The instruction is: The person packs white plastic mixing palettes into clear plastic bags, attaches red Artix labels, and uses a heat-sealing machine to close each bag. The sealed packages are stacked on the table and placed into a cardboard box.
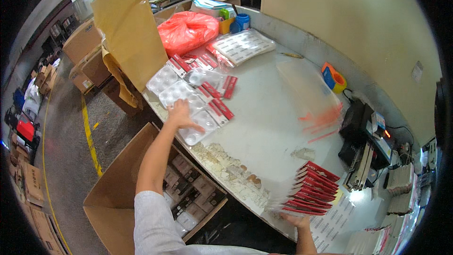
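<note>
My left hand (pixel 179 115) lies with fingers spread over clear plastic packs (pixel 177 93) with round moulded hollows and red header cards, which overlap along the table's left edge. Another such pack (pixel 203 78) lies just beyond it. Low on the right, my right hand (pixel 297 219) grips the near side of a fanned stack of red-headed packs (pixel 311 189). Its fingers are partly hidden by the stack, whose clear parts are blurred.
An open carton (pixel 118 179) holding several packs stands below the table's left edge. On the table (pixel 255 108) are a red plastic bag (pixel 188 30), label sheets (pixel 243 46), clear bags (pixel 309 87), a tape dispenser (pixel 334 78) and a black machine (pixel 361 132). White stacks (pixel 401 189) stand at right.
</note>
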`<state>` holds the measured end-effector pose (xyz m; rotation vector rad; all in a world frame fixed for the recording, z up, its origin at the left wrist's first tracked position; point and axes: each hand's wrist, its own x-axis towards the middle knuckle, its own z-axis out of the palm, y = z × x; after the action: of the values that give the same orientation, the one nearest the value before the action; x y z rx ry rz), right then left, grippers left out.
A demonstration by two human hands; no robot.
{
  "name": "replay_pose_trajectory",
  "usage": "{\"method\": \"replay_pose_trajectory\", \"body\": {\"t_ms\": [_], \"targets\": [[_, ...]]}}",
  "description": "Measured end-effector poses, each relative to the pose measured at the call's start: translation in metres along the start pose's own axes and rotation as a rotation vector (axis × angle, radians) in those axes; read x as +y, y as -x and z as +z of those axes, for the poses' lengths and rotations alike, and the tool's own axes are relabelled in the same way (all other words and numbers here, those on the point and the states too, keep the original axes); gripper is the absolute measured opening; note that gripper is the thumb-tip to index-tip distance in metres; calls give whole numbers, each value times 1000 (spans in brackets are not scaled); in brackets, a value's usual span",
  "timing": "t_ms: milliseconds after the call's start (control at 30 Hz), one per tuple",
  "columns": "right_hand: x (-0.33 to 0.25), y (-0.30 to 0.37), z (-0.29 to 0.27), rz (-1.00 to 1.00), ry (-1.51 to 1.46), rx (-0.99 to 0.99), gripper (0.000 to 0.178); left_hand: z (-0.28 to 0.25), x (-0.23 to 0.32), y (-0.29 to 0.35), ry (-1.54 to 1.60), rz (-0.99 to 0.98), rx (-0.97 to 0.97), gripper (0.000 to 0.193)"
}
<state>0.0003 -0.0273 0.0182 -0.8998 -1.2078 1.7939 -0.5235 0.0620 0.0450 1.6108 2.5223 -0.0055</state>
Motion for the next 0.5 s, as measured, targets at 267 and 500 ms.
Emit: {"method": "replay_pose_trajectory", "body": {"t_ms": [267,500], "targets": [[3,5,-2,-138,371,58,64,9,133,104,182,131,-24,114],[9,46,-16,110,37,264,76,16,174,141,358,98,-152,108]]}}
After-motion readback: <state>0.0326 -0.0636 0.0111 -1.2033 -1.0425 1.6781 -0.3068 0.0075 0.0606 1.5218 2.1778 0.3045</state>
